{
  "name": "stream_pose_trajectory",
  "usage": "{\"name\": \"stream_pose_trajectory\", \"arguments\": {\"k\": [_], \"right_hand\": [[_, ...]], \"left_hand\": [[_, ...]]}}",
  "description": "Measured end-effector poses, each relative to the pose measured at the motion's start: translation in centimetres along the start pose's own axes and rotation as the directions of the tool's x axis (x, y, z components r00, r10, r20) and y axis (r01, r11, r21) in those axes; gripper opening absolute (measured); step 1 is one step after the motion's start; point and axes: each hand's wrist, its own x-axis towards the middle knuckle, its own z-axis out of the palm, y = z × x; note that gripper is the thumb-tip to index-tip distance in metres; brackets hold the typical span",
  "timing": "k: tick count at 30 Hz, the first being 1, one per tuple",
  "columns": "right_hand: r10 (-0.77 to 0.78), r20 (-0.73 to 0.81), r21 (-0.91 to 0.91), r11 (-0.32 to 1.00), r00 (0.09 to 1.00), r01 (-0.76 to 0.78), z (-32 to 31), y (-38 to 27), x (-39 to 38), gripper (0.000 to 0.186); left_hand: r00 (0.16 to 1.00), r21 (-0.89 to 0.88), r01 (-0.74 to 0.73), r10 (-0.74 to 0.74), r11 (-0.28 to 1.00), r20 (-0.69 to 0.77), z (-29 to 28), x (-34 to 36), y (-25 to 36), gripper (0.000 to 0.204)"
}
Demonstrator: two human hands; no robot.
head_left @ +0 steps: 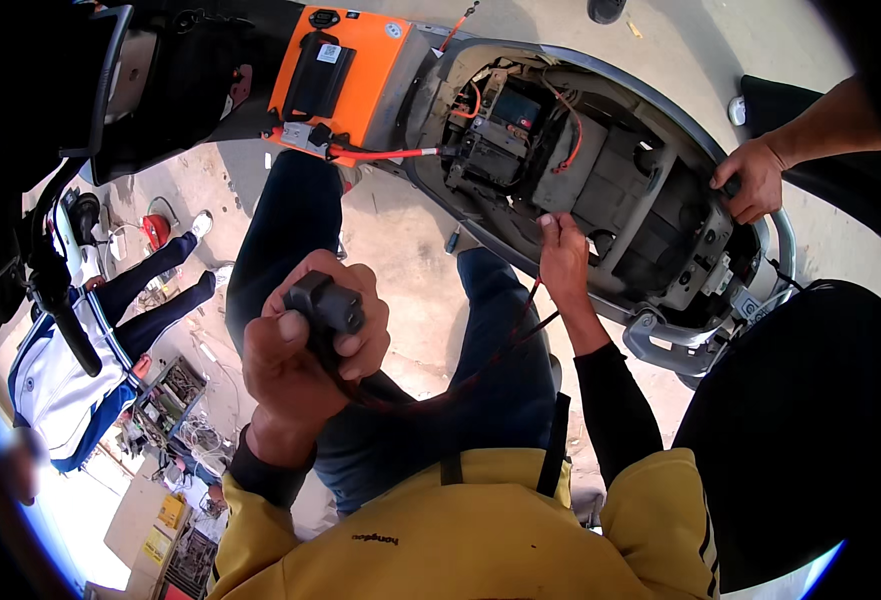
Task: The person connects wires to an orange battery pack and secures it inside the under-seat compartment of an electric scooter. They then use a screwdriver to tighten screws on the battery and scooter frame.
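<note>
My left hand point(310, 355), low in the middle, is closed round a black plug connector point(332, 308), its socket end turned up. A dark red-and-black cable point(480, 373) loops from it to my right hand point(564, 265), which pinches it beside the near edge of an open scooter underseat compartment point(610, 150). Inside that compartment sit a dark battery or unit point(505, 125) and loose red wires. An orange battery pack point(368, 85) with a black handle rests on the scooter's floorboard, a thick red cable point(385, 153) running from it into the compartment.
A co-worker's hand point(750, 180) grips the compartment's right end. Another person point(80, 370) in a white-and-blue jacket is at the left, near a cluttered tool tray point(170, 395) and wires. Handlebars point(65, 310) stand at the left. A screwdriver point(452, 240) lies on the ground below the scooter.
</note>
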Motion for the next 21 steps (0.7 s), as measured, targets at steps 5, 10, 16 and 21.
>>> {"name": "stream_pose_trajectory", "arguments": {"k": [5,10,16,21], "right_hand": [[0.280,0.092,0.667,0.695,0.955,-0.268,-7.0,-0.7,-0.5,0.027],[0.253,0.175,0.869,0.415,0.951,-0.270,-10.4,-0.6,1.0,0.019],[0.303,0.146,0.934,0.270,0.942,-0.232,-12.7,-2.0,-0.9,0.018],[0.352,0.184,0.930,0.240,0.918,-0.278,-13.2,-2.0,-3.2,0.019]], "left_hand": [[0.993,-0.025,-0.119,0.119,0.993,0.019,1.8,1.6,0.9,0.040],[0.960,-0.074,-0.168,0.180,0.983,0.216,0.7,5.0,2.5,0.031],[0.947,-0.127,-0.087,0.122,0.988,0.298,1.4,8.8,6.1,0.020],[0.888,-0.242,0.079,0.042,0.967,0.458,-1.0,12.8,5.9,0.019]]}}
